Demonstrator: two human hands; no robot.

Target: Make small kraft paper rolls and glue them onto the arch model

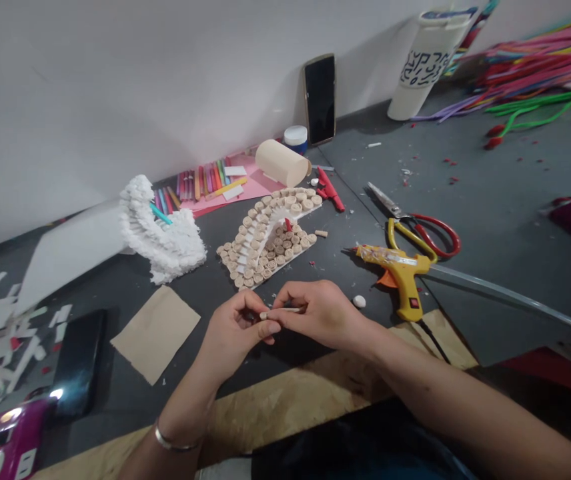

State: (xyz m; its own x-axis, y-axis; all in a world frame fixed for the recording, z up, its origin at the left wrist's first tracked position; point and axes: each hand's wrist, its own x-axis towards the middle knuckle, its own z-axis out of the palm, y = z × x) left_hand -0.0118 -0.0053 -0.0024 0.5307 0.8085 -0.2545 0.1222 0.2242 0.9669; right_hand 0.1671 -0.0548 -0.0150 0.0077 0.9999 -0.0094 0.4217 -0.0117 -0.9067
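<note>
My left hand (pixel 239 331) and my right hand (pixel 321 312) meet fingertip to fingertip over the table's near side. Both are closed in a pinch on a narrow pale paper strip (pixel 290 309), whose end at the left fingertips looks rolled into a small coil (pixel 264 316). Just beyond the hands lies an arched craft piece (pixel 265 233), covered in many beige paper coils with white strips showing between them. A loose coil (pixel 321 233) sits off its right side. Left of my left hand a square of beige paper (pixel 156 333) lies flat.
Right of my hands are a yellow glue gun (pixel 395 273) with a long glue stick, and open scissors (pixel 410 223). A white fluffy craft piece (pixel 160 230) stands left, near paper scraps (pixel 5 353) and a dark phone (pixel 78 363). Behind are a cardboard tube (pixel 281 163) and a tumbler (pixel 425 67).
</note>
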